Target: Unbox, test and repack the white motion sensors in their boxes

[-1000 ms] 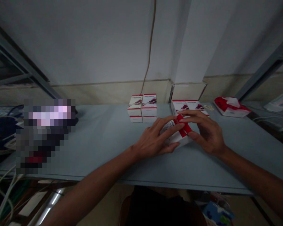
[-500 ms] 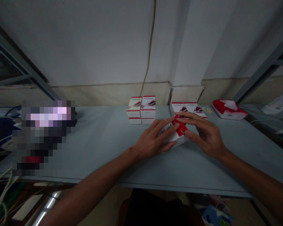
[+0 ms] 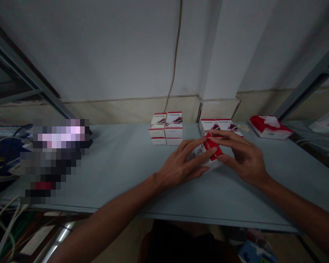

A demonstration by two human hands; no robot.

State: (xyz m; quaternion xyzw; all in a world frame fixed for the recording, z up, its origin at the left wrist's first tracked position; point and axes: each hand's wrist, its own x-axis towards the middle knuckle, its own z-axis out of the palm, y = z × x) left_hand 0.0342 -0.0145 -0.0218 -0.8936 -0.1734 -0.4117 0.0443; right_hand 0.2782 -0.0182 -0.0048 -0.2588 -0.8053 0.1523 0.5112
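A small white and red carton (image 3: 207,149) sits on the table between my hands, lying at a slant with its red end to the right. My left hand (image 3: 182,160) grips it from the left, fingers over the top and thumb along the near side. At the red end, my right hand (image 3: 239,153) curves round, fingertips and thumb pressed on the edge. Its palm stays off the carton. Just behind, an upright-backed box (image 3: 219,109) holds two similar cartons (image 3: 224,125), partly covered by my right fingers.
Stacked white and red cartons (image 3: 166,128) stand left of my hands. A red and white packet (image 3: 270,127) lies at the back right beside a pale loose band (image 3: 243,128). A pixelated patch (image 3: 55,157) hides things at the left. A cable (image 3: 175,54) hangs down the wall.
The whole view has shifted slightly. Both hands keep their hold on the carton, which has turned a little, so more of its red panel and lettering shows.
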